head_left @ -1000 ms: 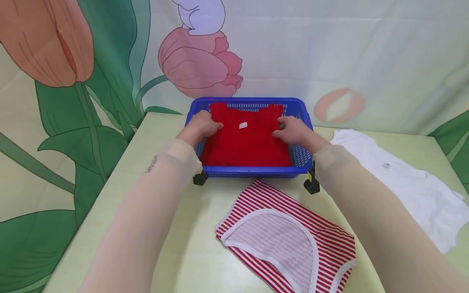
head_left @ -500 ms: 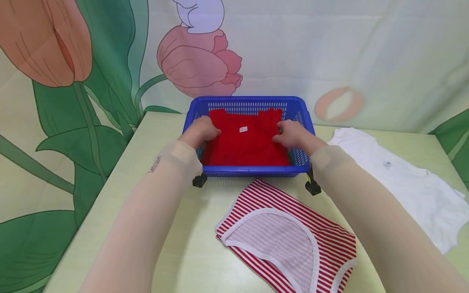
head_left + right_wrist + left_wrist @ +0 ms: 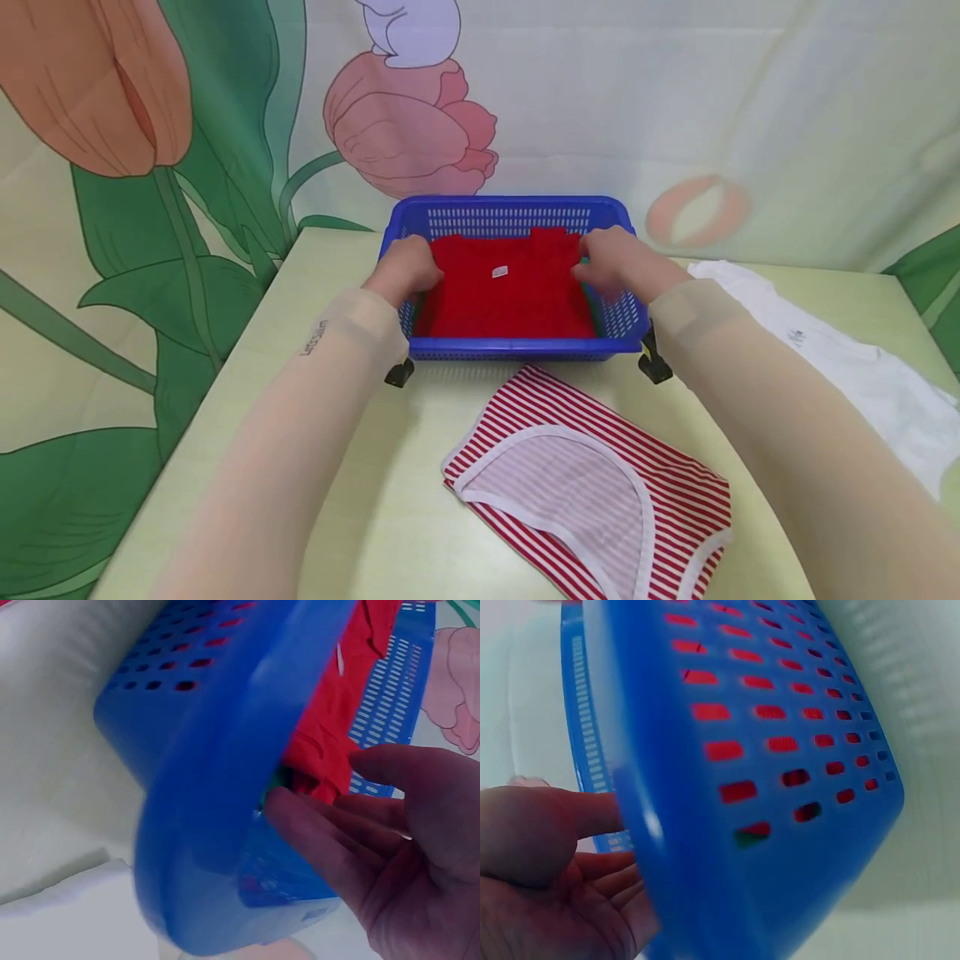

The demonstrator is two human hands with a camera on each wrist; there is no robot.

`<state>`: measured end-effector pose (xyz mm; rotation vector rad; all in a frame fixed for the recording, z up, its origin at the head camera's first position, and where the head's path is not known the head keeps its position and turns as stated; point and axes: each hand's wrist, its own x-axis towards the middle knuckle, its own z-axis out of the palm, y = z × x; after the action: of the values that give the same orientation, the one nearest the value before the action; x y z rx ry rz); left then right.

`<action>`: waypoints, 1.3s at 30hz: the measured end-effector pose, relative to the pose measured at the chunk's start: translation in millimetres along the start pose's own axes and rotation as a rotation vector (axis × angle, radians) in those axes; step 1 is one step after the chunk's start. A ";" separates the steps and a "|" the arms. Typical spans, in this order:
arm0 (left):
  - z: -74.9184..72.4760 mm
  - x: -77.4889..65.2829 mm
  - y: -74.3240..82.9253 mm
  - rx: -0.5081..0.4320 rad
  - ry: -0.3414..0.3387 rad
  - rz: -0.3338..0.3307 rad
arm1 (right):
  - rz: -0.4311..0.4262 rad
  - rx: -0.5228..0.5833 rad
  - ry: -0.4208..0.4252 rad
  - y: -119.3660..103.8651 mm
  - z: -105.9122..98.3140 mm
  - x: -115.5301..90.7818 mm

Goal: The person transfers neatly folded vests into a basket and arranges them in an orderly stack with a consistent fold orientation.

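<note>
A red garment (image 3: 510, 292) with a small white label lies inside a blue plastic basket (image 3: 517, 344). Something green (image 3: 279, 780) peeks out beneath the red cloth at the right side. My left hand (image 3: 408, 268) reaches over the basket's left rim, beside the garment's left edge. In the left wrist view its thumb and fingers are extended and apart, their tips hidden behind the rim. My right hand (image 3: 615, 260) is over the basket's right side, close to the garment's right edge. The right wrist view shows its fingers loosely bent, thumb apart, nothing between them.
Red-and-white striped underpants (image 3: 555, 483) lie in front of the basket on the pale table (image 3: 390, 500). To the right is a white shirt (image 3: 847, 358). A flower-printed cloth (image 3: 570, 108) hangs behind the basket, close to its back side.
The red garment has settled lower in the basket, its top edge dropping from the back rim. My right hand has drawn away to the right; my left hand has shifted slightly left.
</note>
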<state>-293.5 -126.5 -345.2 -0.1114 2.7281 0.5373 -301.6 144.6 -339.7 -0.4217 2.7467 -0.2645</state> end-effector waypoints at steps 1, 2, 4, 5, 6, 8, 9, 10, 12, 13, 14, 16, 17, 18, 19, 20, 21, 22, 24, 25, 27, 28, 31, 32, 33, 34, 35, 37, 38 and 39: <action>-0.1 -2.4 1.4 0.058 0.017 0.027 | -0.016 -0.023 0.027 -0.4 -0.8 0.2; 0.1 -5.0 3.0 0.117 0.037 0.056 | -0.036 -0.045 0.050 -0.9 -0.9 0.7; 1.2 -9.6 6.9 0.210 0.073 0.114 | -0.076 -0.052 0.080 -3.3 0.5 1.0; 2.2 -11.7 9.1 0.245 0.087 0.140 | -0.098 -0.057 0.089 -4.7 1.9 1.3; 3.3 -13.7 11.3 0.276 0.100 0.163 | -0.120 -0.057 0.091 -6.3 3.6 1.2; 6.1 -17.0 15.0 0.325 0.106 0.200 | -0.167 -0.059 0.080 -10.0 7.6 0.8; 7.4 -18.4 16.6 0.341 0.100 0.215 | -0.186 -0.061 0.072 -11.8 9.6 0.3; 8.7 -19.5 18.1 0.357 0.089 0.227 | -0.199 -0.064 0.060 -13.2 11.3 -0.3; 11.0 -21.2 20.0 0.390 0.053 0.237 | -0.223 -0.078 0.033 -15.3 14.2 -1.2; 11.9 -21.8 20.6 0.400 0.024 0.230 | -0.230 -0.088 0.017 -16.3 15.2 -1.7; 12.8 -21.9 20.8 0.415 -0.007 0.220 | -0.234 -0.100 -0.002 -16.9 16.2 -2.0; 14.2 -21.2 20.5 0.437 -0.075 0.188 | -0.239 -0.130 -0.047 -17.7 18.0 -2.4; 14.9 -20.6 20.1 0.449 -0.106 0.170 | -0.240 -0.144 -0.071 -17.9 18.8 -2.5; 15.5 -19.9 19.6 0.463 -0.136 0.156 | -0.236 -0.157 -0.095 -17.6 20.0 -2.2; 16.2 -19.2 19.0 0.474 -0.161 0.147 | -0.231 -0.168 -0.119 -17.1 21.1 -2.0; 16.9 -18.6 18.3 0.482 -0.176 0.143 | -0.221 -0.174 -0.140 -16.3 22.4 -1.6; 17.6 -18.3 17.4 0.483 -0.186 0.140 | -0.210 -0.178 -0.157 -15.2 23.7 -1.2; 18.5 -17.9 16.5 0.484 -0.190 0.138 | -0.197 -0.178 -0.167 -14.1 24.8 -0.9; 20.0 -17.7 14.6 0.491 -0.188 0.147 | -0.178 -0.181 -0.181 -11.9 27.0 0.4; 21.4 -17.4 13.7 0.498 -0.185 0.153 | -0.171 -0.183 -0.183 -10.9 27.9 0.7; 24.1 -16.7 12.1 0.510 -0.179 0.162 | -0.169 -0.183 -0.187 -9.5 29.6 1.4; 25.2 -16.2 11.6 0.517 -0.176 0.166 | -0.170 -0.183 -0.189 -9.3 30.2 1.5; 27.0 -15.7 11.5 0.535 -0.173 0.172 | -0.171 -0.183 -0.193 -9.9 30.6 1.6; 27.3 -15.5 11.8 0.533 -0.170 0.170 | -0.169 -0.177 -0.192 -10.3 30.4 1.2; 27.2 -15.5 12.5 0.537 -0.170 0.168 | -0.166 -0.170 -0.189 -10.8 30.0 0.9; 27.0 -15.7 12.8 0.535 -0.165 0.167 | -0.165 -0.162 -0.183 -11.1 29.4 0.3; 26.6 -15.7 12.9 0.534 -0.161 0.171 | -0.166 -0.154 -0.173 -11.1 28.6 -0.3; 24.4 -17.0 13.3 0.529 -0.142 0.194 | -0.171 -0.133 -0.146 -11.3 26.3 -2.6; 22.8 -17.5 13.7 0.527 -0.136 0.205 | -0.173 -0.120 -0.129 -11.6 24.6 -4.3; 20.3 -19.3 14.3 0.521 -0.126 0.222 | -0.177 -0.109 -0.113 -12.0 22.6 -6.1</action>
<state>-270.9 -105.3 -350.8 0.3465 2.6721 -0.1213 -284.8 132.3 -355.8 -0.6889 2.6239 -0.1305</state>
